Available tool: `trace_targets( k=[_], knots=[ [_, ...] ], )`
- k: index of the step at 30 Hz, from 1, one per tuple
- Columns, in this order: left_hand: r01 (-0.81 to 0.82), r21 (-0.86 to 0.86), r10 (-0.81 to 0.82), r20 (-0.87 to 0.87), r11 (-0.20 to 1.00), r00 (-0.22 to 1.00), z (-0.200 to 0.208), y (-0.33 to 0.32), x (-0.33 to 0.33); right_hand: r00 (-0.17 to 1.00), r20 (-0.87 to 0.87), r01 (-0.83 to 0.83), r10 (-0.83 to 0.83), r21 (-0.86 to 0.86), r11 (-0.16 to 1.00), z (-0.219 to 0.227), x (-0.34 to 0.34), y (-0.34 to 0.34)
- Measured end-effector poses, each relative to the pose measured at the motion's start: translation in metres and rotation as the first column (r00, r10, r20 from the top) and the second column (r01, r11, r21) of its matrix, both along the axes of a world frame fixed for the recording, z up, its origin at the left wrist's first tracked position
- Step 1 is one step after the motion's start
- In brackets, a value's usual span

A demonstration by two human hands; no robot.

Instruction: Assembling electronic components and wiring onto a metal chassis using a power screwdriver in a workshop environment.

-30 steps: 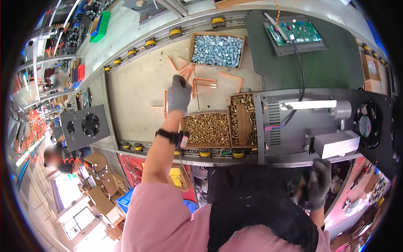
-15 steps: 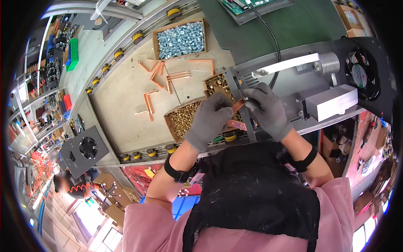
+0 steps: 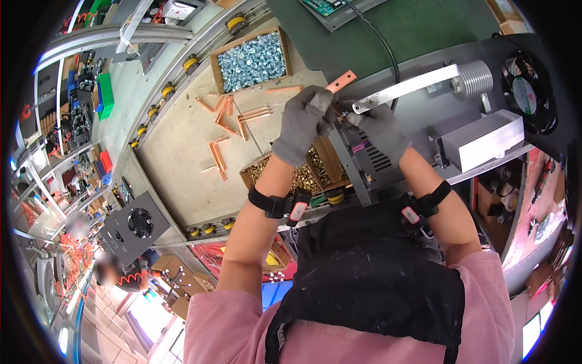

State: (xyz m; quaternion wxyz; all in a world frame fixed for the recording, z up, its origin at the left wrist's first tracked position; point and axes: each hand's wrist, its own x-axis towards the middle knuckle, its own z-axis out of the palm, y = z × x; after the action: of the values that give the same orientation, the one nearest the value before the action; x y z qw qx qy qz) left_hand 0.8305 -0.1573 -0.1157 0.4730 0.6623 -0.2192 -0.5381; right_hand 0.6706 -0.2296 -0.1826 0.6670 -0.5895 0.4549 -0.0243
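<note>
My left hand (image 3: 301, 125), in a grey glove, is closed round a flat copper busbar (image 3: 342, 81). The bar's end with holes sticks out past the fingers, up and to the right. My right hand (image 3: 383, 131), gloved too, has its fingertips pinched together at the edge of a dark metal chassis (image 3: 418, 118). Whatever lies in that pinch is too small to make out. Just above the right fingers is the end of a silver bar (image 3: 406, 91). Between the hands and the slotted panel, purple wires (image 3: 361, 146) show.
Boxes of silver fasteners (image 3: 251, 60) and brass-coloured fasteners (image 3: 300, 176) stand on the bench. Several bent copper bars (image 3: 218, 155) lie to the left. The chassis carries a finned heatsink (image 3: 482, 141), a coil (image 3: 474, 80) and a fan (image 3: 522, 91). A black cable (image 3: 381, 37) runs above.
Both hands have moved up, away from me, along the chassis edge. The copper busbar now points up and right from my left hand. The view has shifted slightly.
</note>
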Motion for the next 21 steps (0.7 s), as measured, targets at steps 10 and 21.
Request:
trace_targets(
  k=[10, 21],
  knots=[
    [-0.037, -0.105, 0.027, -0.091, 0.994, 0.995, -0.014, 0.009, -0.008, 0.96, -0.277, -0.047, 0.041, -0.014, 0.999, -0.001, 0.02, -0.007],
    [-0.131, -0.094, 0.124, -0.078, 0.987, 0.989, -0.016, 0.007, -0.016, 0.994, 0.0, -0.113, 0.113, 0.069, 0.991, -0.004, -0.003, -0.006]
  ],
)
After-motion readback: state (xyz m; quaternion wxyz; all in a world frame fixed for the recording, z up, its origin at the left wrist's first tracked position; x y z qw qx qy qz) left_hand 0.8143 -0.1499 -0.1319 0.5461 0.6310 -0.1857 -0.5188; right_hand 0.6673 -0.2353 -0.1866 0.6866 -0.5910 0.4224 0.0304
